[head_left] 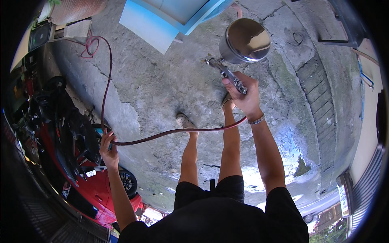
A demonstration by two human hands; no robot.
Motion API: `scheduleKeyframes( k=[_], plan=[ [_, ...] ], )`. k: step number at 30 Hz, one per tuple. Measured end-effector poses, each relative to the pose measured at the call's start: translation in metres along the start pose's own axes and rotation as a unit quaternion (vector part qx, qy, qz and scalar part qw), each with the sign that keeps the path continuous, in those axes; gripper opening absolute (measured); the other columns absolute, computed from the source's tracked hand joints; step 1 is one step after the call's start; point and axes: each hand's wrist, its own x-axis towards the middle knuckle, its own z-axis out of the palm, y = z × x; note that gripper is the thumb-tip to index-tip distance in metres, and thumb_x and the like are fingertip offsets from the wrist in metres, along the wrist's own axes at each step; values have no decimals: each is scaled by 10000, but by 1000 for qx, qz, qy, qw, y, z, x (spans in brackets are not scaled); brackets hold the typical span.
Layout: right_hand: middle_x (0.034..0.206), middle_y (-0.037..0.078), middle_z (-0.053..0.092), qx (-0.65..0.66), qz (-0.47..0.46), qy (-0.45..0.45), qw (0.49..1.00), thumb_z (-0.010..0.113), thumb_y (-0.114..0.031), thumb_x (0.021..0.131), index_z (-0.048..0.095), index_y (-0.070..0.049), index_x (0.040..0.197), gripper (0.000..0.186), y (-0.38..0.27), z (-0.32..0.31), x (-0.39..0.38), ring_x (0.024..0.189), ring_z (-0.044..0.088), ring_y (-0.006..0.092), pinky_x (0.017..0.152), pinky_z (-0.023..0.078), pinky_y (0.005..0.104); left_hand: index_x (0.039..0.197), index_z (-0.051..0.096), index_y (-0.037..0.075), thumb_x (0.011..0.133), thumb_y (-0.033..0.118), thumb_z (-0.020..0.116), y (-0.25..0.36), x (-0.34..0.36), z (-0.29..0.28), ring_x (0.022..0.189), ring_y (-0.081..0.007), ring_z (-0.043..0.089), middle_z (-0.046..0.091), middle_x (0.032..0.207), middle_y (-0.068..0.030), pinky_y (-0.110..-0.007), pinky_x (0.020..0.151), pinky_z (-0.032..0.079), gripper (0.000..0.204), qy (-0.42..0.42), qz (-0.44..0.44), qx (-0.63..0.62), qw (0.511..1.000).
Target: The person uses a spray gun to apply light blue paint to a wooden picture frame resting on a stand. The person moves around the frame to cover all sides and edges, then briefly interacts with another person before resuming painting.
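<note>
My right hand (pixel 247 94) is closed around the handle of a metal spray gun (pixel 227 73). A round shiny cup (pixel 248 40) sits on the gun, on its right side. From the gun a dark red air hose (pixel 174 132) sags across in front of my legs to my left hand (pixel 108 148). The fingers of my left hand are wrapped around the hose, which then runs up toward the far left. Beyond the gun's nozzle, at the far side, stands a blue and white panelled piece (pixel 160 24), partly cut off by the picture's edge.
Cracked concrete floor (pixel 142 85) lies under my feet. The hose ends in loose loops (pixel 90 44) at the far left. A red car (pixel 95 192) and a black motorcycle (pixel 65 121) stand on the left. A slotted drain strip (pixel 318 91) runs along the right.
</note>
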Motion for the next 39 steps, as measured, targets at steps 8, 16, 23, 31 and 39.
scheduleKeyframes(
  k=[8, 16, 23, 31, 39],
  plan=[
    [659, 130, 609, 12, -22, 1, 1000, 804, -287, 881, 696, -12, 837, 298, -16, 8, -3, 537, 560, 221, 536, 449, 347, 1013, 685, 0, 935, 23, 677, -1, -1, 0, 1286, -382, 585, 699, 1177, -128, -450, 996, 523, 82, -1, -4, 11, 1000],
    [582, 111, 563, -97, -12, 171, 980, 786, -292, 909, 682, -1, 837, 317, -12, -23, 44, 502, 501, 162, 517, 426, 335, 1005, 683, 6, 924, 9, 676, -4, -6, 3, 1277, -380, 594, 700, 1168, -132, -450, 990, 521, 81, -2, -3, -5, 1000],
    [595, 108, 582, -102, -14, 256, 961, 775, -284, 923, 711, 4, 925, 296, -4, -28, 52, 540, 488, 117, 532, 432, 302, 1014, 681, -1, 917, -35, 662, -16, -11, 2, 1265, -367, 607, 707, 1156, -127, -436, 986, 518, 105, 24, -21, -19, 999],
    [597, 112, 580, -34, 9, 66, 997, 783, -310, 908, 706, 19, 898, 338, -30, -7, 11, 537, 527, 127, 520, 421, 319, 1053, 684, -11, 922, -48, 652, -8, -4, -3, 1292, -365, 587, 706, 1175, -124, -429, 994, 513, 140, 19, -28, -5, 999],
    [669, 73, 642, -73, -56, 38, 995, 753, -216, 942, 706, 50, 956, 271, -29, -25, 30, 618, 616, 112, 555, 472, 281, 1024, 694, 5, 923, -5, 671, 8, 10, -3, 1300, -370, 577, 703, 1181, -124, -441, 1027, 501, 103, 17, -31, -16, 999]
  ],
)
